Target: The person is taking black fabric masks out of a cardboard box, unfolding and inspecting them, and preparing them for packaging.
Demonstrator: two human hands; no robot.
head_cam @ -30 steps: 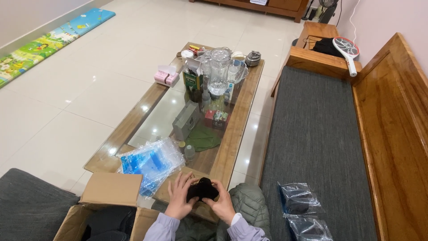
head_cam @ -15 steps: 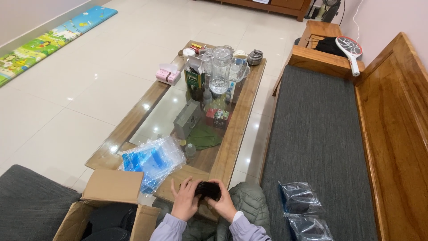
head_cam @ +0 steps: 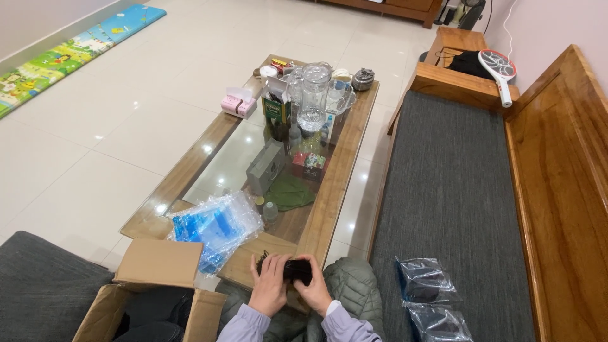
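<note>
A: Starting at the left, what sits near the hands?

B: An open cardboard box stands well to the left of the grip, and a heap of clear and blue plastic bags lies up and left of it on the bench.

A: And the hands themselves?

B: The left hand and the right hand close on one small black object from either side, fingers curled tight around it. It sits between the palms, above the knees, at the near edge of the bench.

A: Anything different from a second ago?

B: The hands have sunk slightly and drawn closer together. The object showed more a second ago; now the fingers cover most of it. I judge the hands are working it, pressing or folding, rather than carrying it anywhere.

A: To the right?

B: Two dark plastic packets lie on the grey sofa cushion, apart from the grip.
</note>
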